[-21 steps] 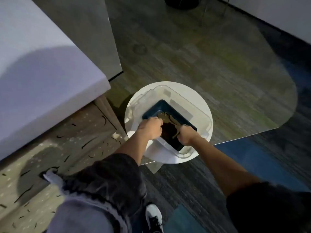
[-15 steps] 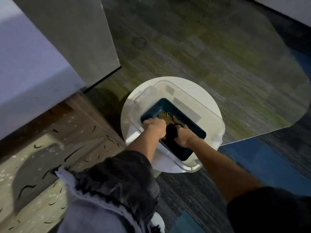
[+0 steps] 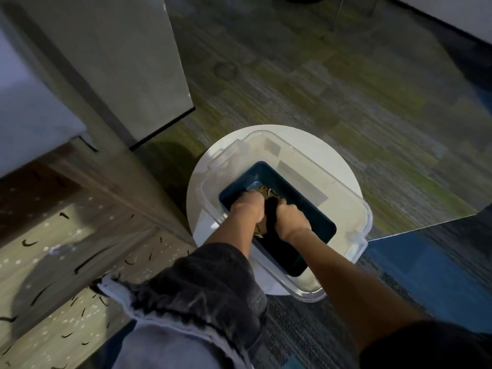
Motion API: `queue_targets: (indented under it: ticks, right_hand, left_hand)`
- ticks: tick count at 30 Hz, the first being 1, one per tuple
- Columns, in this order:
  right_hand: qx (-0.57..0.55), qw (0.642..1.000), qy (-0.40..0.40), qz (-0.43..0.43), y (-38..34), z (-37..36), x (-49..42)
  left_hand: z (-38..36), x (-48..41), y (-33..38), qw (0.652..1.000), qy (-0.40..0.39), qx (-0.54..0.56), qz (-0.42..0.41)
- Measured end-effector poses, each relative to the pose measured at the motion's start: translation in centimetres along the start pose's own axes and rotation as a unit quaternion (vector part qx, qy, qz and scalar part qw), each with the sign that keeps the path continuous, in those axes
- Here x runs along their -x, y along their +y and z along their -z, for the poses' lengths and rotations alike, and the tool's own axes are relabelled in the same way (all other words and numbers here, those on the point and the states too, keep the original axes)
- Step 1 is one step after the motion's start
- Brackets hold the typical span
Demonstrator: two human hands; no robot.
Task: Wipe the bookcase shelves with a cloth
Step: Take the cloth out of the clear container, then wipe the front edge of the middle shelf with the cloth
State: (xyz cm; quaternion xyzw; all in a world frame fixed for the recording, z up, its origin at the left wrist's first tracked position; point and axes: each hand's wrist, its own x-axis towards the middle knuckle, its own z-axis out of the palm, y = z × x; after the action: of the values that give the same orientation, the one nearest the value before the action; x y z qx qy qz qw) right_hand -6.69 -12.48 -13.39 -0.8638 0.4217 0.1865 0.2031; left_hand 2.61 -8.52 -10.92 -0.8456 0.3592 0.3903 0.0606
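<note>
The dark cloth (image 3: 269, 218) is bunched between my fists, low inside the teal tub (image 3: 308, 201) that sits in a clear plastic bin (image 3: 355, 206). My left hand (image 3: 247, 211) and right hand (image 3: 291, 222) both clench it, knuckles nearly touching. I judge this the preparing step, likely wringing; no shelf is wiped yet. Next I must lift the cloth straight up past both rims, then swing left toward the wood-toned unit (image 3: 80, 209), probably the bookcase. The bin overhangs the small round counter (image 3: 332, 153) nearest me, so a snag could tip it. The carpet (image 3: 292, 89) beyond gives room.
</note>
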Motion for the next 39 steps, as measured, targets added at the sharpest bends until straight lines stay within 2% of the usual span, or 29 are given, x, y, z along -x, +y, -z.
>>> queue_targets:
  ticks: [7,12,15,17,19,23,26,29,31,34,36,39]
  right_hand:
    - [-0.087,0.994,0.036,0.053,-0.9,4.1,2.7]
    - [-0.083,0.987,0.095,0.096,-3.0,6.8,5.7]
    - [-0.161,0.973,0.108,0.123,-4.9,7.8,9.0]
    - [-0.238,0.952,0.12,0.152,-6.0,8.0,11.4]
    - [-0.263,0.937,0.124,0.193,-7.3,7.7,14.6]
    - [-0.231,0.934,0.09,0.256,-9.9,4.9,20.8]
    - [-0.238,0.921,0.066,0.303,-12.4,1.5,25.2]
    - [-0.274,0.902,0.093,0.32,-15.5,-2.3,28.4]
    - [-0.286,0.893,0.1,0.333,-17.7,-4.5,30.0]
    - [-0.248,0.902,0.051,0.349,-20.3,-7.0,31.2]
    - [-0.24,0.9,0.052,0.359,-21.9,-8.1,31.3]
    - [-0.302,0.866,0.055,0.395,-23.4,-9.0,30.4]
  left_hand:
    - [2.8,4.1,-1.6,0.989,0.137,0.022,-0.047]
    - [5.0,8.9,-3.6,0.969,0.203,0.12,-0.069]
    - [5.2,12.9,-5.1,0.949,0.232,0.197,-0.08]
    - [5.0,15.5,-6.3,0.932,0.265,0.228,-0.099]
    - [3.9,18.8,-8.0,0.917,0.292,0.249,-0.113]
    - [0.8,24.9,-12.5,0.889,0.323,0.306,-0.11]
    - [-2.0,29.4,-17.1,0.879,0.329,0.328,-0.107]
    - [-4.8,33.4,-21.7,0.874,0.31,0.358,-0.108]
    - [-6.7,35.5,-24.4,0.853,0.308,0.409,-0.105]
    - [-8.8,36.8,-27.4,0.802,0.329,0.488,-0.103]
    - [-9.6,37.0,-28.7,0.77,0.326,0.536,-0.113]
    - [-9.8,36.4,-29.7,0.722,0.314,0.605,-0.12]
